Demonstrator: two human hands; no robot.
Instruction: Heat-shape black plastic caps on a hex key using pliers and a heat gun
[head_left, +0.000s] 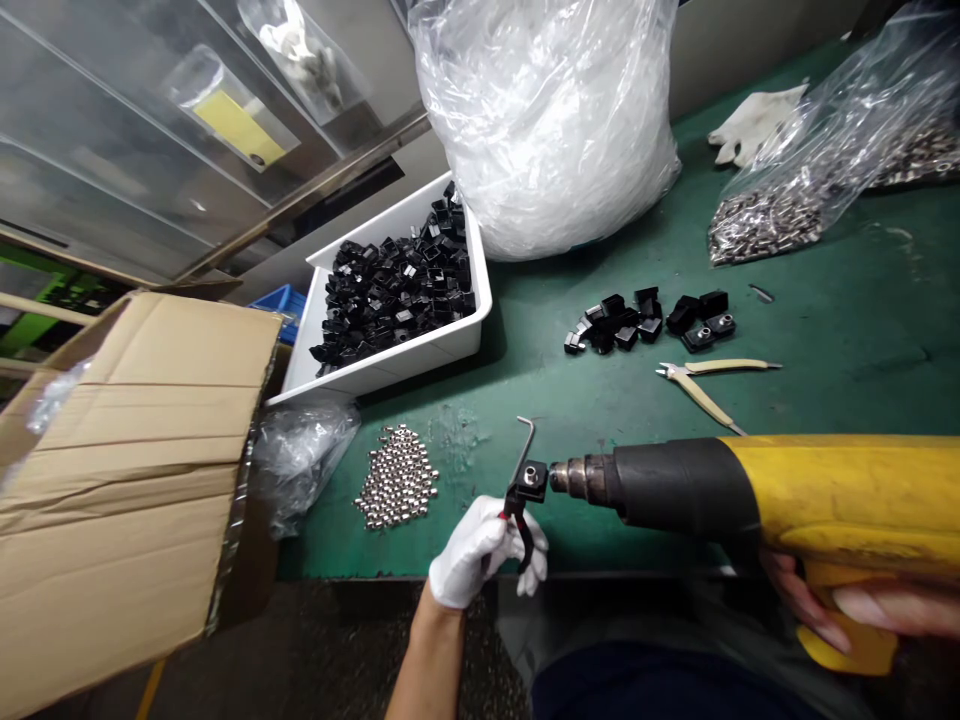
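Note:
My left hand (487, 545), in a white glove, is closed around a small tool with black and red handles (519, 530), which looks like pliers. At the tool's end sits a black plastic part (535, 488) with a round metal insert facing up. A bent hex key (525, 445) sticks out beyond it; how it is held there is hidden. My bare right hand (840, 605) grips the handle of a yellow heat gun (847, 490). The gun's stepped metal nozzle (581, 475) points left at the black part, with a narrow gap between them.
Loose metal inserts (397, 478) lie left on the green table (637, 400). A white bin (420, 362) holds black parts; more black parts (619, 318) lie near cream-handled pliers (697, 378). Around are a cardboard box (142, 480), a large plastic bag (555, 130) and a bag of metal pieces (772, 220).

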